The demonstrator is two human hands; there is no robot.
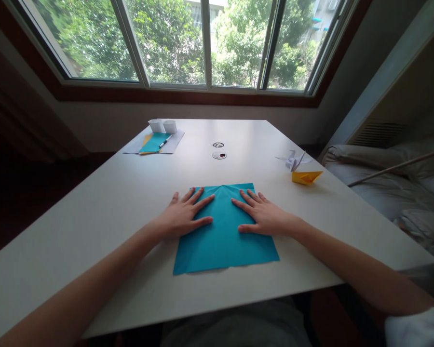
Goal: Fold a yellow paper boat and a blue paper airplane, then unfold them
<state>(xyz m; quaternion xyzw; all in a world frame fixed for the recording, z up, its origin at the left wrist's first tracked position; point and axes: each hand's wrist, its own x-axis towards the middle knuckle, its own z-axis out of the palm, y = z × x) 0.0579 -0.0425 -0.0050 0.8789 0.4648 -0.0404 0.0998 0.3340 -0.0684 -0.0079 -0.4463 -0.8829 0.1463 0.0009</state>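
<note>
The head view showed a blue paper sheet [226,246] lying flat on a white table [104,231], close to the middle of the table's near edge. The left hand [181,216] rested palm down over the sheet's left side, its fingers spread and gripping nothing. The right hand [265,213] lay the same way over the right side, fingers fanned loosely apart. Between them, faint creases ran from the middle of the sheet's far edge.

Towards the table's far left corner, two white paper boxes [169,126] stood side by side behind a smaller blue sheet [155,142], on which a pen [165,141] lay slanted; yellow and white paper showed beneath. Two round discs [219,155] sat midway between the side edges. Near the right edge, a yellow paper boat [306,178] stood just before a white paper crane [292,161].
</note>
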